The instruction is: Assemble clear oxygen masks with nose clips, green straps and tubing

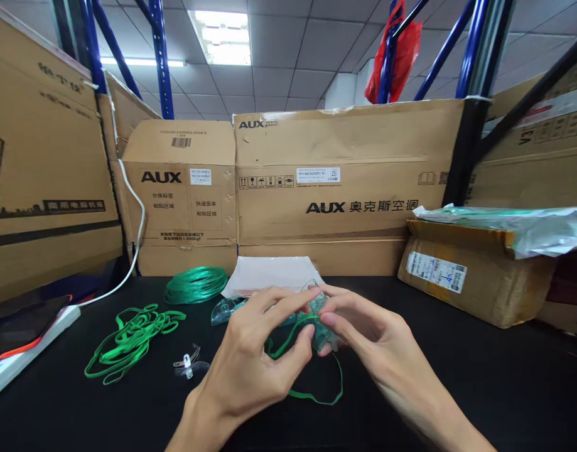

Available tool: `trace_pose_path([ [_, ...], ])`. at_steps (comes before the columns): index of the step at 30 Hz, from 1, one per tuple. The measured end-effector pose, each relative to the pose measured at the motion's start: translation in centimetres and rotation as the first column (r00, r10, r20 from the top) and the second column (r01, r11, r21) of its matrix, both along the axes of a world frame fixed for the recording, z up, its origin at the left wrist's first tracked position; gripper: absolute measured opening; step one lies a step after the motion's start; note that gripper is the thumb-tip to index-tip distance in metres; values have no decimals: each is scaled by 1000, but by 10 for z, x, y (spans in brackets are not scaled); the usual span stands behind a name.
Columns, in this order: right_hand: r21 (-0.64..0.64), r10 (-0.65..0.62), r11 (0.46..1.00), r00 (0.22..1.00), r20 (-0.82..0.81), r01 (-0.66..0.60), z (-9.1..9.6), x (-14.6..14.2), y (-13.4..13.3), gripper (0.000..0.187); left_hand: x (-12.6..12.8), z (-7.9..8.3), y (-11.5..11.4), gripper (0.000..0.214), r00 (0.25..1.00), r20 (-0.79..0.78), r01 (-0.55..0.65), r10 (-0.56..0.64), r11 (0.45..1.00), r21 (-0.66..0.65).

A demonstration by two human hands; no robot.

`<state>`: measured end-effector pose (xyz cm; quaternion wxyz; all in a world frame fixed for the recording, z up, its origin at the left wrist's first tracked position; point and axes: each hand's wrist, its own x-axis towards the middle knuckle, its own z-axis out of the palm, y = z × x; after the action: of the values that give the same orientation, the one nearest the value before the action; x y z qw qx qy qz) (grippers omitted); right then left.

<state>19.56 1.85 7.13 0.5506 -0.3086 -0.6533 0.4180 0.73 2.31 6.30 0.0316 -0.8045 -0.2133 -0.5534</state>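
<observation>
Between my hands is a translucent green plastic piece [319,307], which looks like a face mask part. A thin green elastic strap [341,376] runs through it, looping toward my left palm and hanging below. My right hand [370,323] grips the plastic piece from the right, fingers and thumb closed on it. My left hand [264,345] is curled, index finger and thumb closed about the strap where it meets the piece; the exact contact is partly hidden. Behind my left hand lies more clear plastic [225,311], mostly covered.
On the black table [142,414] lie a bundle of green elastic straps [132,342], coiled green tubing [196,284], small clear-and-metal pieces [188,365] and a white sheet [269,273]. Cardboard boxes [345,188] stand behind. An opened carton [476,276] is at right, a power strip [62,320] at left.
</observation>
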Motion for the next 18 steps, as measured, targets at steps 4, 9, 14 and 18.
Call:
trace_pose_path([
  [4, 47, -85, 995, 996, 37, 84, 0, 0, -2, 16, 3, 1, -1, 35, 1000, -3, -2, 2, 995, -96],
  [9, 136, -156, 980, 984, 81, 145, -4, -3, -3, 13, 7, -2, 1, 34, 1000, 27, 5, 0, 982, -187],
  [14, 264, -226, 945, 970, 91, 195, -12, -4, -2, 9, 8, -4, 0, 30, 999, 44, 3, 7, 978, -210],
  [18, 415, -357, 871, 920, 163, 264, -14, -4, -3, 13, 10, -3, 0, 31, 998, 64, 3, 11, 977, -212],
])
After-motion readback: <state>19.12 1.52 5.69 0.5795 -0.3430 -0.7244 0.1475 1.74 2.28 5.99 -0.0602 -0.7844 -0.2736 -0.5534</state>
